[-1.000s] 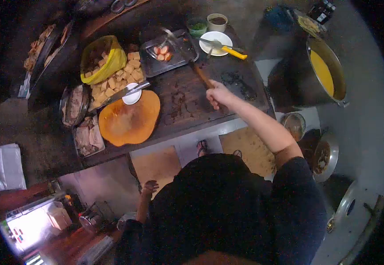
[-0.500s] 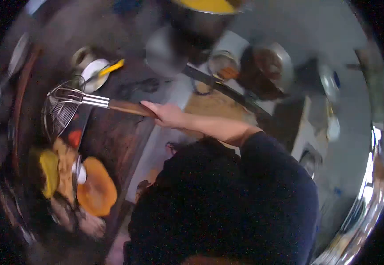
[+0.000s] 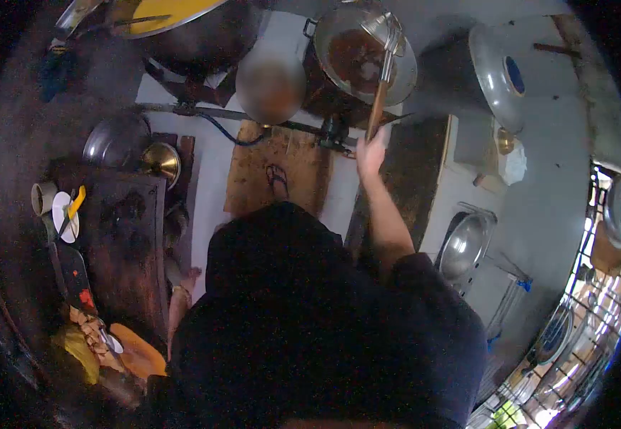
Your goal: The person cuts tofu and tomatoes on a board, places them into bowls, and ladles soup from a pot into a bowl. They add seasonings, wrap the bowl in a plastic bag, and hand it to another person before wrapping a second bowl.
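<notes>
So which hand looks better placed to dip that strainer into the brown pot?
The right hand, probably. It grips the strainer by its wooden handle, with the mesh end over the pot. The left hand hangs low by the dark table, holding nothing and far from the pot.

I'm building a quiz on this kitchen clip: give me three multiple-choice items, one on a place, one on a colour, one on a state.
1. Where is the skimmer's head?
A. over the pan of dark liquid
B. on the wooden table
C. on the floor

2. What colour is the handle on the white plate?
A. red
B. yellow
C. blue

3. What is the right hand doing?
A. hanging free
B. gripping the skimmer's wooden handle
C. resting flat on the table

Answers: 1 A, its wire head sits above the pan; 2 B, the handle is bright yellow; 3 B, fingers close on the handle's end.
</notes>
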Demonstrator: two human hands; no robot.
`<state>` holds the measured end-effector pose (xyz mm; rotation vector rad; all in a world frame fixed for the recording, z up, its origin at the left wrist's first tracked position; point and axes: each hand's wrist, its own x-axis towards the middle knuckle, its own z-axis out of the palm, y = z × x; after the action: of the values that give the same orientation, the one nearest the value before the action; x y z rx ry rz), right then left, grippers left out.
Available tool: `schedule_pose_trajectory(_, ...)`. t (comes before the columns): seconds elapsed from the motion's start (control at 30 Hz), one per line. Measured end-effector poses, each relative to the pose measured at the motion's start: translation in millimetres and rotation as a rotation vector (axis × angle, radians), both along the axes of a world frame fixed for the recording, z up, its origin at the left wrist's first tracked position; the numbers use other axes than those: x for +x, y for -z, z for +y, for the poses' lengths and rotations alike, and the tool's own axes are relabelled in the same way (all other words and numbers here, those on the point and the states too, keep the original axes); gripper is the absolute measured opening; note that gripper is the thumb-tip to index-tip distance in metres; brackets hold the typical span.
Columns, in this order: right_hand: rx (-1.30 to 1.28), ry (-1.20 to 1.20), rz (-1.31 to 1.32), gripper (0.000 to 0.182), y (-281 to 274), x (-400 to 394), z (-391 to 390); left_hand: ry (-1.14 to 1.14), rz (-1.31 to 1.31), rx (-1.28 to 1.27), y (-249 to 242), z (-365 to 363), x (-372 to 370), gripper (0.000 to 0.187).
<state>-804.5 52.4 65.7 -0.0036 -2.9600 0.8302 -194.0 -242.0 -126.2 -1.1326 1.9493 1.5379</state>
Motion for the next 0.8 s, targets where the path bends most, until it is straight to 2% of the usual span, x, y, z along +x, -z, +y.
schedule_pose_trajectory(0.07, 0.067, 0.010, -0.082, 0.048, 37.4, -56.5, 10.6, 0.081, 0.044, -0.085, 5.4, -17.5, -22.5, 0.033)
schedule_pose_trajectory(0.13, 0.130, 0.018, -0.159, 0.045, 64.5, -79.4, 11.5, 0.033, 0.098, -0.103, 4.6, -30.7, -38.2, 0.033)
schedule_pose_trajectory(0.2, 0.190, 0.111, -0.262, 0.047, 86.5, -88.9, 5.8, -0.158, 0.147, -0.029, -10.0, -40.0, -52.8, 0.031)
schedule_pose_trajectory(0.27, 0.173, 0.125, -0.245, 0.044, 118.5, -85.0, 9.3, -0.343, 0.197, 0.035, -25.1, -53.2, -72.7, 0.029)
schedule_pose_trajectory(0.33, 0.172, 0.159, -0.213, 0.043, 150.2, -73.8, 16.0, -0.370, 0.121, 0.048, -35.3, -59.5, -77.5, 0.029)
schedule_pose_trajectory(0.47, 0.169, 0.189, -0.276, 0.049, 200.7, -71.2, 38.5, -0.286, -0.080, 0.079, -43.0, -60.9, -80.9, 0.029)
schedule_pose_trajectory(0.57, 0.257, 0.146, -0.205, 0.052, 190.5, -63.1, 36.1, -0.254, -0.148, 0.120, -39.4, -63.9, -85.8, 0.029)
schedule_pose_trajectory(0.63, 0.580, 0.027, 0.293, 0.052, 142.5, -58.0, 3.5, -0.244, -0.174, 0.130, -40.8, -67.4, -87.4, 0.029)
schedule_pose_trajectory(0.7, 0.515, -0.078, 0.306, 0.047, 141.4, -52.6, -10.4, -0.244, -0.185, 0.132, -41.5, -72.1, -88.4, 0.030)
schedule_pose_trajectory(0.77, 0.254, -0.358, 0.005, 0.037, 167.2, -39.6, -16.2, -0.248, -0.179, 0.136, -38.7, -73.4, -95.2, 0.030)
schedule_pose_trajectory(0.8, 0.336, -0.320, -0.258, 0.036, 183.2, -31.8, -20.9, -0.255, -0.175, 0.140, -38.7, -73.3, -97.5, 0.031)
